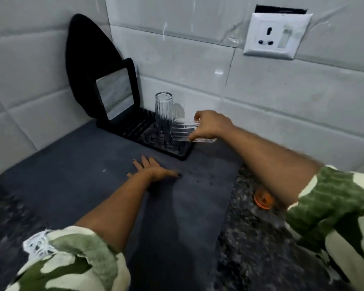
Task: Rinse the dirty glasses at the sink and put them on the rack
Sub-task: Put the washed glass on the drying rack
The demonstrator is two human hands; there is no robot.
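Looking forward and steeply down from head height, through a single wide-angle lens bending the tile lines at the edges. Facing into a corner of white glossy wall tiles (197, 66), with a dark grey flat counter mat (82, 185) filling the lower middle. Sitting near enough for both forearms to be reaching in from the bottom corners. Centring roughly on a black ridged plastic drying rack (153, 135) in the corner, well beyond the sleeves. Catching a white wall socket plate (276, 36) at upper right. Being the only view, sharing no part of the scene with another camera.
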